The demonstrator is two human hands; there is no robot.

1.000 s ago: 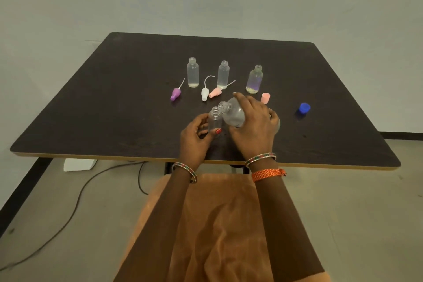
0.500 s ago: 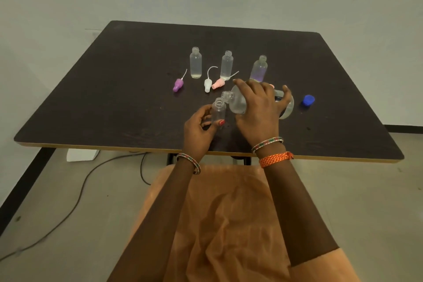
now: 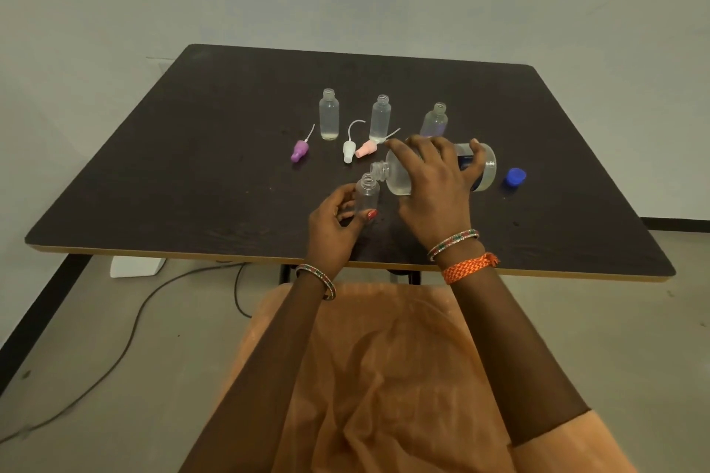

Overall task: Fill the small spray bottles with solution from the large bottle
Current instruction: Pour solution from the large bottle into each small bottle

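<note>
- We see the right hand (image 3: 432,186) with its fingers clamped over the large bottle (image 3: 442,173), which is tipped on its side, base toward 3 o'clock and open neck toward 9 o'clock.
- The large bottle carries a dark blue label (image 3: 466,161); its writing is too small and too covered by the fingers for us to read.
- The left hand (image 3: 333,223) has its fingers closed around the lower part of a small spray bottle (image 3: 367,194), held upright on the dark surface (image 3: 192,184), at 9 o'clock of the large bottle's neck.
- The large neck sits just above and beside the small bottle's open mouth; we cannot tell whether liquid is passing.
- At 12 o'clock of the hands three more small bottles stand open and upright in a row: left bottle (image 3: 329,115), middle bottle (image 3: 380,118), right bottle (image 3: 435,121), the last partly behind the right hand.
- Near them lie three spray tops with thin tubes: purple top (image 3: 299,150), white top (image 3: 348,150), pink top (image 3: 367,148).
- A blue cap (image 3: 515,177) lies at 3 o'clock of the large bottle's base, just beside it.
- Both wrists wear bangles; the right one also has an orange braided band (image 3: 466,268).
</note>
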